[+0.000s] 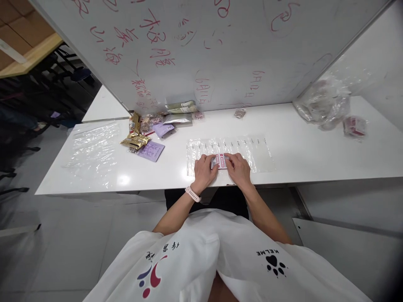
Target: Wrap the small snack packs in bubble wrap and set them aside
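Observation:
Between my two hands is a small red-and-white printed packet (221,161), close to the front edge of the white table. My left hand (204,169) grips its left side with the fingers bent. At the packet's right side, my right hand (239,169) holds on with thumb and curled fingers. Under the hands lies a row of overlapping clear plastic bags (263,157) with short dark marks along the top edge. The parts of the bags beneath my palms are hidden.
To the left are gold packets (135,141), a purple packet (151,151) and flat clear plastic (91,155). A whiteboard (220,54) rises behind the table. On the right sit a bulky clear bag (324,102) and a red-and-white bundle (355,126). A small packet (239,113) lies behind.

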`<action>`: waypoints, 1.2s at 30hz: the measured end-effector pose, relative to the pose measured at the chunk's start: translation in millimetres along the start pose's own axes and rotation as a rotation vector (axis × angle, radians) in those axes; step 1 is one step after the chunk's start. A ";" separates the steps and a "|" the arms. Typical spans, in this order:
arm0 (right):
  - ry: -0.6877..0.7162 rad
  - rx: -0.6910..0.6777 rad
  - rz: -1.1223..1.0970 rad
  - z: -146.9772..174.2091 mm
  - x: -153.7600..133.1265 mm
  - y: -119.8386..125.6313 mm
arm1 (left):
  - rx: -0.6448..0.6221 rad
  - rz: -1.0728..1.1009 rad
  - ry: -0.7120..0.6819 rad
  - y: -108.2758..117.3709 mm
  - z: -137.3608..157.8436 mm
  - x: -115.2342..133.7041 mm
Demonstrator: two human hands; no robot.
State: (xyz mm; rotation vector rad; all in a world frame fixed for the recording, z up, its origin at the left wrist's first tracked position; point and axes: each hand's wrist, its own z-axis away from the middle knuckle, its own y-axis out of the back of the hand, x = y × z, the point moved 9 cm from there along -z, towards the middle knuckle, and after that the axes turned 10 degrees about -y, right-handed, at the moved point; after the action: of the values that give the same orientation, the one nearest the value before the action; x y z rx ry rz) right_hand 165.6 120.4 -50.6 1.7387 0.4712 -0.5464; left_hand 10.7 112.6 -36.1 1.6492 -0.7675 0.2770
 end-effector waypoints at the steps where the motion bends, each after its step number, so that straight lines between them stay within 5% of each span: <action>1: 0.001 -0.003 -0.003 -0.2 -0.2 0.0 | 0.006 0.001 -0.003 0.0 0.0 -0.1; 21: -0.113 0.081 -0.193 2.1 8.0 14.2 | -0.104 -0.029 -0.206 -11.7 2.8 6.7; 27: -0.130 0.476 -0.022 26.2 63.0 85.3 | 0.141 -0.080 -0.090 49.3 43.2 -32.9; 31: -0.251 0.593 0.072 34.5 111.8 120.7 | 0.215 -0.079 0.025 77.8 57.1 -52.6; 33: -0.221 0.556 0.041 29.8 103.8 118.1 | 0.231 -0.045 -0.029 75.4 48.6 -40.2; 36: -0.054 0.350 -0.059 16.1 49.7 83.0 | 0.101 0.050 -0.189 42.9 28.3 -7.5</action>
State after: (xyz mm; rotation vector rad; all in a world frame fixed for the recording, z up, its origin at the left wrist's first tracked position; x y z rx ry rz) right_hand 252.0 87.4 -17.9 2.0413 0.4063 -0.7504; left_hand -28.0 86.4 -13.5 1.7707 -0.9510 0.1997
